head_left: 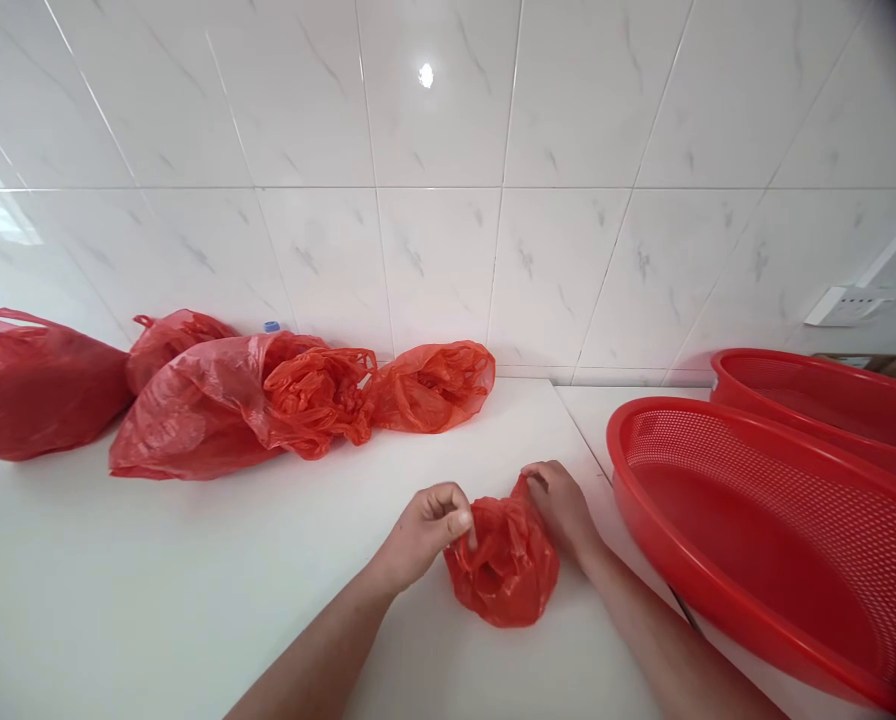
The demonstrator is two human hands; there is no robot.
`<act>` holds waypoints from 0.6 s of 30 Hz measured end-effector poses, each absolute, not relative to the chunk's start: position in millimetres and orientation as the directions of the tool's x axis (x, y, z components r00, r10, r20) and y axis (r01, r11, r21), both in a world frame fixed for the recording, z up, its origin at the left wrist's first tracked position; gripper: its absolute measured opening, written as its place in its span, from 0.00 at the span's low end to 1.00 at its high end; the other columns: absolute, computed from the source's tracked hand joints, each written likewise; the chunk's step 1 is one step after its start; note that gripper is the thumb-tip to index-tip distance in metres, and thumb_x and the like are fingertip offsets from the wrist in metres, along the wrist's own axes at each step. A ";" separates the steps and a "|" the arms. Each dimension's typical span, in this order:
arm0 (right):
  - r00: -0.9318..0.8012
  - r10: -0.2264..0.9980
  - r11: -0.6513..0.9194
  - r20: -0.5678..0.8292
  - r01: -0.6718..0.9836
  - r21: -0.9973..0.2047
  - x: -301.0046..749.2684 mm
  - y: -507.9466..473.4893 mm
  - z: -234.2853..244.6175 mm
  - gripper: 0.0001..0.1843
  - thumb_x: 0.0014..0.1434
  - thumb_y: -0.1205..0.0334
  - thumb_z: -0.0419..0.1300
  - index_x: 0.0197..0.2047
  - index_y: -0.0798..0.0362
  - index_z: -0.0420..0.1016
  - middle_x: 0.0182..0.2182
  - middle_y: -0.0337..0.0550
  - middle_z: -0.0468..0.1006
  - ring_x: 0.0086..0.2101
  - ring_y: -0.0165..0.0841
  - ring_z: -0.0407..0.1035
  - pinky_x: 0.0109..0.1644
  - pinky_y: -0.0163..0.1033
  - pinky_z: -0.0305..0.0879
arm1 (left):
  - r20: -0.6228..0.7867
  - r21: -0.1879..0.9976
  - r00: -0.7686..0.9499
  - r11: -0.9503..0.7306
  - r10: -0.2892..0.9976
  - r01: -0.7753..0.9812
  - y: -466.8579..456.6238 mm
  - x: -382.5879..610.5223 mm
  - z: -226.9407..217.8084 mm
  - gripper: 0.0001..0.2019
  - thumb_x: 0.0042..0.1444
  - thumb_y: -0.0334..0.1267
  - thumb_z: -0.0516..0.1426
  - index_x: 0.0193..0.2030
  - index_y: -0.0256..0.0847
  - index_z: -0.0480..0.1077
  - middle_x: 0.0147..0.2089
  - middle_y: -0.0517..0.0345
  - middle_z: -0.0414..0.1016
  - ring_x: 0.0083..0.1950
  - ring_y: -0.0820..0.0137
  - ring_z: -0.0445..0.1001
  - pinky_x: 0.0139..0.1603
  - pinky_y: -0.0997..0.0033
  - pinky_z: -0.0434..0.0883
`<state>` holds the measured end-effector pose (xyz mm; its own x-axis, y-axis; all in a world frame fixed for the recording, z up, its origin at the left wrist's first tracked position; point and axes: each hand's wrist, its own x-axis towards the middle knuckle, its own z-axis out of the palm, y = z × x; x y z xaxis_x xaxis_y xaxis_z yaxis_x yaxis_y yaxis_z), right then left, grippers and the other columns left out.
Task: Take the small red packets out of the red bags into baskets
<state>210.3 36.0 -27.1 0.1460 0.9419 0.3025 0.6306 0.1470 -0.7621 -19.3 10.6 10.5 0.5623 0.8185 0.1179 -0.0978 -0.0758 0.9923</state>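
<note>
A crumpled red plastic bag (504, 570) lies bunched on the white counter (118, 570) in front of me. My left hand (422, 530) pinches its upper left side between thumb and fingers. My right hand (560, 508) grips the top right of the same bag, with the fingers curled over a gathered fold. The bag's lower part bulges loosely between my wrists, and its opening is hidden in the folds.
Several filled red plastic bags (193, 410) lie in a row along the tiled wall (433, 180). A blue bottle cap (272, 326) shows behind them. Two red perforated oval baskets (755, 560) stand at the right, and a white wall socket (849, 305) is above them.
</note>
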 end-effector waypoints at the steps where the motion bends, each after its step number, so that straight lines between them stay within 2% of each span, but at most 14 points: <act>1: 0.171 0.947 0.122 0.271 0.589 -0.799 211.7 36.4 -27.5 0.13 0.56 0.62 0.49 0.39 0.50 0.73 0.40 0.43 0.74 0.39 0.34 0.68 0.43 0.39 0.64 | 0.174 0.984 0.433 -0.175 0.885 -0.037 10.9 -18.1 9.1 0.15 0.54 0.49 0.56 0.31 0.38 0.65 0.28 0.57 0.72 0.28 0.73 0.68 0.31 0.73 0.65; 3: 0.207 0.949 0.092 0.238 0.540 -0.837 214.1 37.6 -29.2 0.16 0.55 0.58 0.51 0.46 0.51 0.71 0.43 0.45 0.73 0.42 0.35 0.68 0.46 0.41 0.64 | 0.290 0.934 0.256 -0.331 0.922 0.133 12.1 -16.7 5.0 0.13 0.54 0.47 0.57 0.38 0.40 0.67 0.38 0.55 0.72 0.37 0.69 0.70 0.38 0.70 0.67; 4: 0.214 0.949 0.086 0.233 0.534 -0.841 215.0 38.5 -30.5 0.19 0.55 0.57 0.52 0.48 0.52 0.70 0.44 0.46 0.73 0.43 0.36 0.68 0.48 0.42 0.63 | 0.338 0.901 0.233 -0.385 0.912 0.199 12.6 -16.5 2.7 0.15 0.53 0.47 0.58 0.43 0.41 0.68 0.44 0.53 0.71 0.43 0.67 0.70 0.43 0.67 0.67; 7: 0.187 0.955 0.094 0.232 0.549 -0.831 217.0 41.8 -35.4 0.20 0.55 0.54 0.52 0.48 0.53 0.69 0.45 0.47 0.73 0.45 0.38 0.68 0.50 0.43 0.62 | 0.390 0.837 0.325 -0.479 0.861 0.265 11.1 -14.9 -2.7 0.35 0.44 0.47 0.64 0.59 0.46 0.60 0.61 0.49 0.61 0.60 0.58 0.61 0.57 0.57 0.62; 9: 0.154 0.959 0.108 0.236 0.574 -0.812 218.5 43.6 -38.0 0.18 0.55 0.53 0.51 0.46 0.53 0.70 0.45 0.47 0.73 0.46 0.38 0.67 0.50 0.43 0.62 | 0.348 0.823 0.433 -0.493 0.831 0.283 7.8 -11.2 -4.2 0.48 0.37 0.47 0.68 0.65 0.48 0.52 0.66 0.49 0.53 0.65 0.55 0.54 0.61 0.55 0.58; 10: 0.138 0.962 0.112 0.236 0.588 -0.801 219.3 44.1 -38.6 0.18 0.55 0.53 0.51 0.45 0.53 0.70 0.45 0.47 0.72 0.46 0.38 0.67 0.51 0.43 0.62 | 0.319 0.816 0.493 -0.499 0.810 0.293 6.0 -8.6 -4.4 0.50 0.35 0.46 0.69 0.66 0.49 0.52 0.67 0.49 0.53 0.65 0.55 0.54 0.62 0.54 0.58; 12: 0.116 0.965 0.117 0.235 0.611 -0.783 220.9 44.0 -38.2 0.18 0.55 0.52 0.50 0.44 0.53 0.70 0.45 0.47 0.72 0.46 0.38 0.67 0.51 0.44 0.62 | 0.282 0.795 0.588 -0.528 0.758 0.299 3.3 -3.0 -4.6 0.45 0.35 0.41 0.69 0.63 0.49 0.58 0.62 0.51 0.61 0.61 0.55 0.60 0.60 0.55 0.60; 14: 0.097 0.970 0.117 0.224 0.621 -0.775 222.0 42.9 -36.9 0.19 0.55 0.51 0.51 0.44 0.53 0.71 0.44 0.47 0.72 0.45 0.39 0.67 0.49 0.44 0.63 | 0.278 0.778 0.619 -0.550 0.735 0.304 3.4 0.1 -5.6 0.33 0.39 0.33 0.66 0.56 0.49 0.67 0.53 0.55 0.71 0.54 0.59 0.67 0.57 0.59 0.63; 16: 0.093 0.975 0.102 0.201 0.618 -0.780 223.0 42.0 -36.3 0.19 0.54 0.50 0.51 0.43 0.52 0.71 0.44 0.47 0.73 0.45 0.39 0.68 0.48 0.43 0.64 | 0.271 0.784 0.597 -0.533 0.755 0.318 7.3 -2.2 -7.4 0.22 0.43 0.27 0.59 0.48 0.46 0.72 0.45 0.58 0.75 0.47 0.64 0.71 0.50 0.66 0.67; 18: 0.093 0.979 0.086 0.182 0.618 -0.782 224.4 42.5 -37.9 0.19 0.54 0.49 0.51 0.43 0.51 0.72 0.45 0.46 0.73 0.45 0.39 0.68 0.47 0.43 0.64 | 0.248 0.803 0.564 -0.493 0.787 0.335 14.8 -11.3 -8.8 0.20 0.43 0.22 0.53 0.42 0.44 0.74 0.41 0.60 0.75 0.41 0.69 0.72 0.42 0.72 0.68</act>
<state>224.4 42.5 -37.9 0.0932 0.9789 0.1819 0.6176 0.0865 -0.7817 -11.3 14.8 -8.8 0.5642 0.7874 0.2481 0.3351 -0.4931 0.8029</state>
